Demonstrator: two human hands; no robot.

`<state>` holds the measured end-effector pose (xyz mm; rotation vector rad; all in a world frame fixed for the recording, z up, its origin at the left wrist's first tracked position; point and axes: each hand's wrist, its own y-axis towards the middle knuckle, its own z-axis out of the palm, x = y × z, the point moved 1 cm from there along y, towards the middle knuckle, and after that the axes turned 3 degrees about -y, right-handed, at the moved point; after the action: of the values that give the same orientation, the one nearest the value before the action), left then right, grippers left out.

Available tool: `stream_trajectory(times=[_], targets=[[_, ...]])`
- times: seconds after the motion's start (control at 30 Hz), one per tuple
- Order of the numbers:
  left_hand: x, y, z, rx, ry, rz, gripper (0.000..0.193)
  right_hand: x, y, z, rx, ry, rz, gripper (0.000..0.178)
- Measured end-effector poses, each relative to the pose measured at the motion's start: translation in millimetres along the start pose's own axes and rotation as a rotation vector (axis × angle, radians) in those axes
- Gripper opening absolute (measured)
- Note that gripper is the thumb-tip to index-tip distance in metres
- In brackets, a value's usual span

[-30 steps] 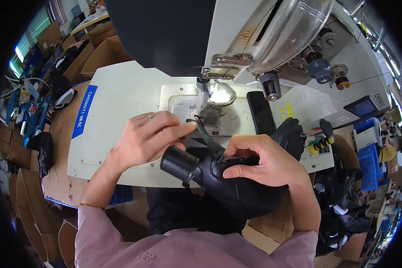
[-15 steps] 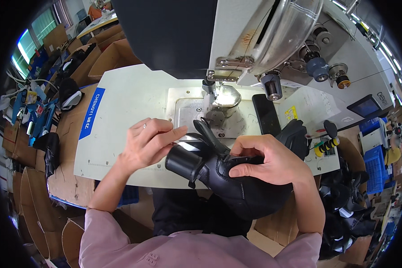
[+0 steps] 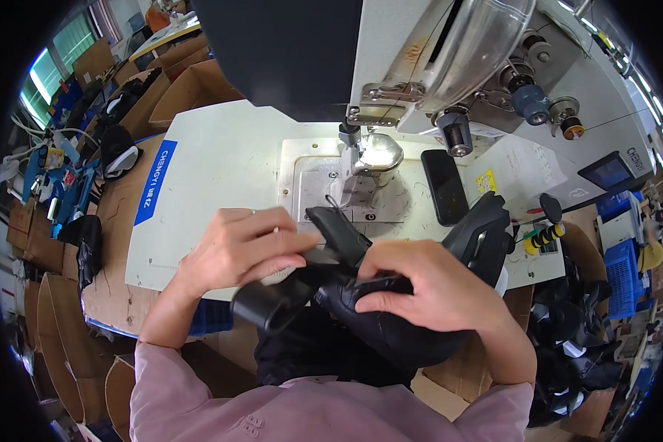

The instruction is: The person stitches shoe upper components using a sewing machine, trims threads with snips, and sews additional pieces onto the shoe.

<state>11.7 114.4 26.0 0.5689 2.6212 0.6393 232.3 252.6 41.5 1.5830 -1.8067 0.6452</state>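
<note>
At the left edge of the frame, blue gear is being crowded by boxes, and a black piece is being propped beside the table. Left of centre, the left hand is being held over the table's near edge, its thumb and forefinger close to the upper side of a black band. Whether the band is being gripped cannot be told, since the fingertips are being blurred. At the lower centre, the shoe is being held tilted above the dark trousers, with the band apparently being joined to it at its left and the tongue being raised behind.

The shoe's rim is being pinched between the thumb and fingers of the right hand, right of centre; the two hands are being held apart. The machine is being seen in the upper frame, the shoe being held nearer the person than its stitching post. The step in hand is being judged as the positioning of the band around the shoe's opening; a firm hold on the rim, with the band being guided by the left fingertips, seems to be called for.

Farther right, a phone and a second shoe are being borne by the table, and a black pile is being cut by shadow at the lower right.
</note>
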Motion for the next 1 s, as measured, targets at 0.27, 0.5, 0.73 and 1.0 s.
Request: stream_trajectory(times=[0.27,0.5,0.73,1.0], targets=[[17,-13,-4,-0.085,-0.189,-0.324,0.024,21,-25,53,0.101,-0.168,-0.206,0.022],[24,-32,53,0.181,-0.543,-0.568,0.028,23,-37,77,0.079,-0.305,-0.230,0.026],[47,-38,81,0.060,-0.224,-0.386,0.023,19,-41,78,0.107,-0.243,-0.230,0.027],[54,-51,115,0.044,-0.159,-0.311,0.020,19,-36,74,0.153,-0.187,-0.227,0.021]])
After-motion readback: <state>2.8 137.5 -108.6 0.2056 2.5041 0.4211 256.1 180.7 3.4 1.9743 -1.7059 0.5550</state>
